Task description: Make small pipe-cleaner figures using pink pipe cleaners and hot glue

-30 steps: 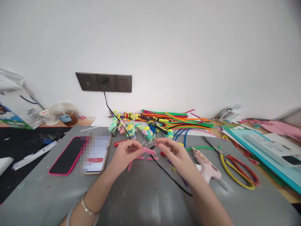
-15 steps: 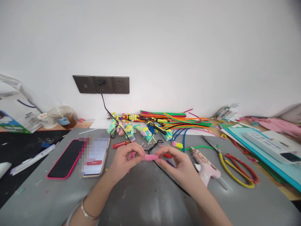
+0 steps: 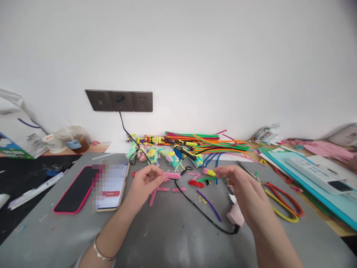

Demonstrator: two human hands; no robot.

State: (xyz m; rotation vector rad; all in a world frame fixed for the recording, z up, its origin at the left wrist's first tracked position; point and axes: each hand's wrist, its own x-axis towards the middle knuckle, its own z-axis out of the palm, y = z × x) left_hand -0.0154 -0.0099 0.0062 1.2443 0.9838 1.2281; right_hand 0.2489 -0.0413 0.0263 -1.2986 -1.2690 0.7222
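My left hand (image 3: pixel 149 186) is closed, pinching one end of a folded pink pipe cleaner (image 3: pixel 172 175) that points to the right. My right hand (image 3: pixel 244 190) is held apart from it over the right of the mat, fingers stretched out to the left and nothing seen in them. Its fingertips are close to a small pink-and-yellow pipe-cleaner piece (image 3: pixel 209 172); whether they touch cannot be made out. Under that hand lies a pink glue gun (image 3: pixel 235 214), partly hidden. Short pink strips (image 3: pixel 162 189), a red piece (image 3: pixel 196 184) and a purple stem (image 3: pixel 209 205) lie between the hands.
A black cord (image 3: pixel 195 204) runs across the mat to the wall socket (image 3: pixel 119 100). Two phones (image 3: pixel 75 190) lie left. Pipe-cleaner bundles (image 3: pixel 212 141), pliers (image 3: pixel 185 152) and fuzzy figures (image 3: pixel 152 154) line the back. Red-and-yellow scissors (image 3: pixel 281 201) and a blue folder (image 3: pixel 306 182) are right.
My right hand has let go of the pink pipe cleaner and moved right, over the glue gun. The left hand keeps the pink piece, slightly further left and higher.
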